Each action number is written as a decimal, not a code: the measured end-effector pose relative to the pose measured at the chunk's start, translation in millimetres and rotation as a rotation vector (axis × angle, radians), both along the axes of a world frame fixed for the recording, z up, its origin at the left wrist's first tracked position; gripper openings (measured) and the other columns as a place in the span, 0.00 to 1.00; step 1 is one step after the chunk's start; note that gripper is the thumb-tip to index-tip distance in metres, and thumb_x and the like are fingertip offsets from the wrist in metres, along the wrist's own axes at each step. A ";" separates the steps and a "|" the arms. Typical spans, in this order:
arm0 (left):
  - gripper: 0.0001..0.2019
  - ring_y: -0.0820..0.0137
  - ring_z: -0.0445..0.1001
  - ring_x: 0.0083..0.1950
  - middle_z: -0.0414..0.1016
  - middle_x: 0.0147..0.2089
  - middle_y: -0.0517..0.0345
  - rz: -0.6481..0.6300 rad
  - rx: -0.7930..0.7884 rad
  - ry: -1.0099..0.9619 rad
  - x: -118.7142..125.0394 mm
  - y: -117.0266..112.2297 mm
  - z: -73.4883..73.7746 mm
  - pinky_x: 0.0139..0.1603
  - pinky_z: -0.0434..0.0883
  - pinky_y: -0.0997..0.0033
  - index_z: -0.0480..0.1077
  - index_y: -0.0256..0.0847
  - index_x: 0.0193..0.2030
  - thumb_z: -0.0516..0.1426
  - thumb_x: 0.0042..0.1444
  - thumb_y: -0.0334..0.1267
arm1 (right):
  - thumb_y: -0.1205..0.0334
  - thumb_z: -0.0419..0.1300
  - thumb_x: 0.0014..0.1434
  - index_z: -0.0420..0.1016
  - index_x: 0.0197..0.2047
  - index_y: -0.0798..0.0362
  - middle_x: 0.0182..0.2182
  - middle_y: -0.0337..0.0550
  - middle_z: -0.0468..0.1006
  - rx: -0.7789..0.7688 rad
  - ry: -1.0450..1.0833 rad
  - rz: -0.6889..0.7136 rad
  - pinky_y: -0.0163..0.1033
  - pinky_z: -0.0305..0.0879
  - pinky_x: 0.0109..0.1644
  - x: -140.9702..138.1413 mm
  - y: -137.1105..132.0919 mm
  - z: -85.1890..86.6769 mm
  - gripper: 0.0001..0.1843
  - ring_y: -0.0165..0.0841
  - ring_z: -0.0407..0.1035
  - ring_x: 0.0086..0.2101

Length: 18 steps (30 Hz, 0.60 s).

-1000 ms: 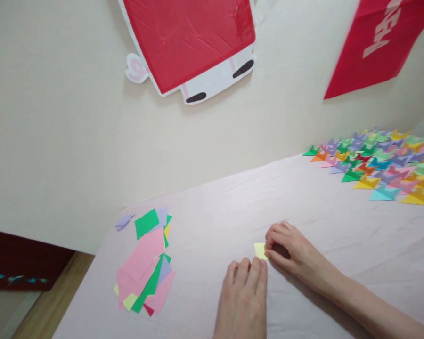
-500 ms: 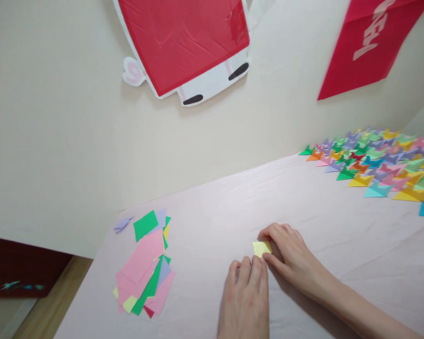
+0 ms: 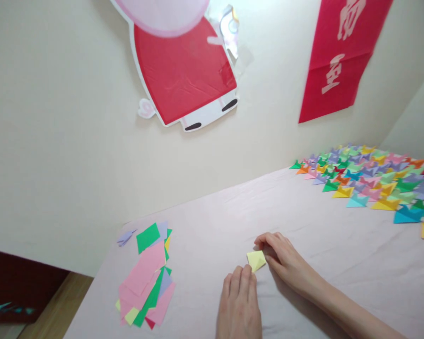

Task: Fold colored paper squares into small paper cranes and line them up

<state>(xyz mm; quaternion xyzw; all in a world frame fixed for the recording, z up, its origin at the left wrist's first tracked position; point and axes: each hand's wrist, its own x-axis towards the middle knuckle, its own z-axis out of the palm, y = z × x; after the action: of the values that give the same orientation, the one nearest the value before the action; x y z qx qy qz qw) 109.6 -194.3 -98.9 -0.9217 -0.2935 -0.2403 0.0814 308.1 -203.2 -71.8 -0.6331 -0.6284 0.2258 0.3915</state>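
Note:
A small folded piece of pale yellow paper (image 3: pixel 256 260) lies on the pale cloth in front of me, with crease lines on its face. At its lower left corner rest the fingertips of my left hand (image 3: pixel 239 301), palm down, fingers laid flat; the thumb is hidden. My right hand (image 3: pixel 281 256) curves around the paper's right side. Its thumb is close to the right corner and its index finger arches above the top edge, with a gap between them. Whether the right thumb touches the paper I cannot tell.
Loose paper sheets (image 3: pixel 143 273) in pink, green and other colours overlap on the left, beside small purple folded pieces (image 3: pixel 126 237). Rows of coloured folded paper shapes (image 3: pixel 367 181) stand at the far right. The wall, with a red-and-white cartoon cutout (image 3: pixel 187 80), borders the back edge.
The view has tilted up slightly. My fingers have drawn back from the yellow paper, so more of its folded face shows. The right thumb has moved off it toward its right corner.

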 end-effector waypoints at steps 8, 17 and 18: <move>0.28 0.58 0.60 0.68 0.63 0.66 0.45 -0.259 -0.305 0.011 6.1 25.5 43.2 0.62 0.65 0.53 0.63 0.39 0.59 0.49 0.51 0.21 | 0.65 0.59 0.58 0.67 0.39 0.48 0.38 0.44 0.74 0.081 -0.171 -0.138 0.47 0.60 0.45 -2.0 -17.9 7.5 0.05 0.41 0.64 0.40; 0.22 0.53 0.69 0.49 0.72 0.49 0.49 0.063 -0.496 0.193 26.7 12.5 47.3 0.51 0.68 0.48 0.66 0.41 0.58 0.57 0.56 0.31 | 0.73 0.57 0.57 0.71 0.36 0.51 0.38 0.43 0.75 -0.017 -0.263 -0.038 0.47 0.58 0.47 -1.6 -14.7 19.8 0.08 0.41 0.64 0.42; 0.21 0.52 0.69 0.50 0.72 0.48 0.49 0.112 -0.491 0.180 26.1 8.4 42.8 0.52 0.67 0.47 0.67 0.41 0.58 0.57 0.56 0.32 | 0.73 0.57 0.57 0.72 0.35 0.51 0.37 0.42 0.75 -0.034 -0.265 -0.007 0.48 0.58 0.47 -3.5 -15.1 20.9 0.08 0.41 0.64 0.41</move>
<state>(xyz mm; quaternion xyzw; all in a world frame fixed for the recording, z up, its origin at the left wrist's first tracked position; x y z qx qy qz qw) 135.7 -185.9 -56.1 -0.9138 -0.3851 -0.0739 -0.1058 304.6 -218.2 -51.0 -0.6663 -0.6683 0.1495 0.2951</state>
